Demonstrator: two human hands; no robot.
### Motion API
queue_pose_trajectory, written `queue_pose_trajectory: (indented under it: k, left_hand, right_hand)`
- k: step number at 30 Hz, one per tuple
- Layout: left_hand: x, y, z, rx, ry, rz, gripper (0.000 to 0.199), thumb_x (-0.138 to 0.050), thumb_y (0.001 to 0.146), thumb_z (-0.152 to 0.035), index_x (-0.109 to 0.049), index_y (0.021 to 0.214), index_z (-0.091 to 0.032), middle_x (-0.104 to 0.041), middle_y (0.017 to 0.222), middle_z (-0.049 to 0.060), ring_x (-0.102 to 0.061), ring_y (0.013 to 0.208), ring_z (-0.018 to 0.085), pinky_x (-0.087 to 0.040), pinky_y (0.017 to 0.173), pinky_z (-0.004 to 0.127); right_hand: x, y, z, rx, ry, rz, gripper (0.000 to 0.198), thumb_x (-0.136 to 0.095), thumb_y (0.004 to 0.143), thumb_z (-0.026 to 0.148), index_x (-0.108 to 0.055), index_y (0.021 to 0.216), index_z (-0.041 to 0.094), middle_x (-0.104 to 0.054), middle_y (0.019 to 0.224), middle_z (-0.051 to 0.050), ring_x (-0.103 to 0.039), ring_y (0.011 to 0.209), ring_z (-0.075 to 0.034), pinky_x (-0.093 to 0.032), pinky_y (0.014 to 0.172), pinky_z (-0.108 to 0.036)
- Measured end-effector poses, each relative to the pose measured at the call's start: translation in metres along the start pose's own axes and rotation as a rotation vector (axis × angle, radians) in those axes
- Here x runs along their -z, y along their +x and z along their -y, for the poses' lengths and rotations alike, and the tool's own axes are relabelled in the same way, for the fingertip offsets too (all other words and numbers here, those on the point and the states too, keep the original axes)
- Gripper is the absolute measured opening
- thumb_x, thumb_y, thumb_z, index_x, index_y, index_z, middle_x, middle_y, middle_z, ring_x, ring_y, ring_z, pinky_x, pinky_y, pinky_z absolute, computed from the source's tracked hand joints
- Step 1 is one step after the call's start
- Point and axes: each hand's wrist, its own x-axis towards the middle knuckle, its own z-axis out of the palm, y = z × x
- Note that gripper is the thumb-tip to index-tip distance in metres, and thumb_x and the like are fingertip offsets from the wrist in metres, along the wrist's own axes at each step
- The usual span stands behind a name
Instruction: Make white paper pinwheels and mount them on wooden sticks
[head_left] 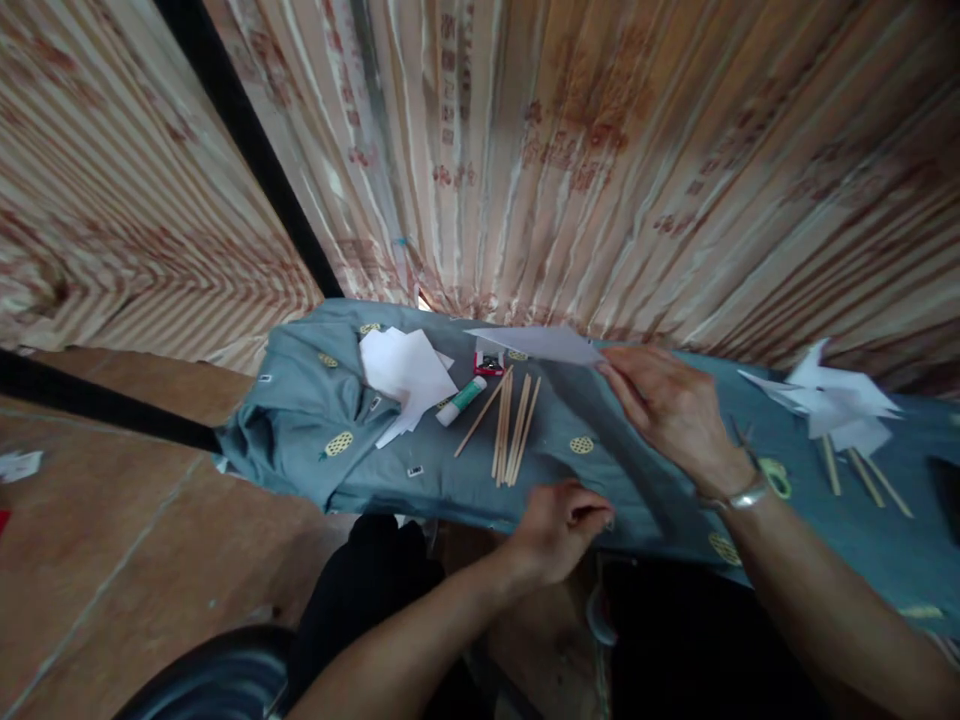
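My right hand (pixel 667 400), with a silver bracelet at the wrist, pinches the right end of a white sheet of paper (pixel 540 343), raised above the cloth. My left hand (pixel 562 530) is closed near the table's front edge, thumb and finger together; anything between them is too small to make out. Between the hands and the paper pile lie several thin wooden sticks (pixel 514 435). A glue stick (pixel 461 400) and a small red box (pixel 489 360) with dark contents lie left of and behind the sticks.
White paper pieces (pixel 409 370) are piled at the left. At the right lie white paper pinwheels (pixel 832 395) on sticks, beside scissors with green handles (pixel 776 478). A blue-grey cloth (pixel 360 480) covers the narrow table. A patterned curtain (pixel 510 150) hangs behind it.
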Motion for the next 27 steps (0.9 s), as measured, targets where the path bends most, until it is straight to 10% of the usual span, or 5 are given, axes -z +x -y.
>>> queue_pose_trajectory:
  k: [8, 13, 18, 27]
  left_hand:
    - [0.038, 0.018, 0.013, -0.226, 0.307, -0.406, 0.052, -0.068, 0.081, -0.022, -0.057, 0.132, -0.021, -0.059, 0.129, 0.011, -0.055, 0.121, 0.028, -0.045, 0.105, 0.046]
    - [0.033, 0.028, 0.034, -0.362, 0.728, -0.24, 0.052, -0.07, 0.082, -0.021, -0.057, 0.133, -0.023, -0.054, 0.143, 0.012, -0.041, 0.138, 0.034, -0.036, 0.111, 0.055]
    - [0.022, 0.032, 0.04, -0.428, 0.833, -0.032, 0.019, -0.061, 0.092, -0.02, -0.073, 0.106, -0.024, -0.074, 0.117, 0.007, -0.058, 0.122, 0.029, -0.039, 0.104, 0.055]
    - [0.018, 0.04, 0.029, -0.463, 0.76, -0.126, 0.025, -0.048, 0.1, -0.026, -0.068, 0.114, -0.019, -0.076, 0.104, 0.008, -0.07, 0.095, 0.021, -0.051, 0.095, 0.046]
  right_hand:
    - [-0.023, -0.127, -0.029, -0.175, 0.283, -0.014, 0.031, -0.047, 0.098, 0.019, -0.069, 0.12, 0.02, -0.075, 0.117, -0.011, -0.068, 0.115, -0.023, -0.057, 0.099, -0.046]
    - [-0.035, -0.175, -0.035, -0.248, 0.356, 0.04, 0.03, -0.049, 0.098, 0.02, -0.071, 0.117, 0.023, -0.072, 0.124, -0.009, -0.063, 0.123, -0.024, -0.054, 0.104, -0.048]
    - [-0.028, -0.192, -0.034, -0.301, 0.387, 0.08, 0.028, -0.053, 0.097, 0.023, -0.07, 0.119, 0.023, -0.071, 0.127, -0.01, -0.061, 0.125, -0.026, -0.053, 0.105, -0.05]
    - [-0.03, -0.167, -0.031, -0.574, 0.506, -0.102, 0.015, -0.062, 0.093, 0.032, -0.075, 0.097, 0.025, -0.077, 0.107, -0.006, -0.07, 0.105, -0.023, -0.055, 0.097, -0.044]
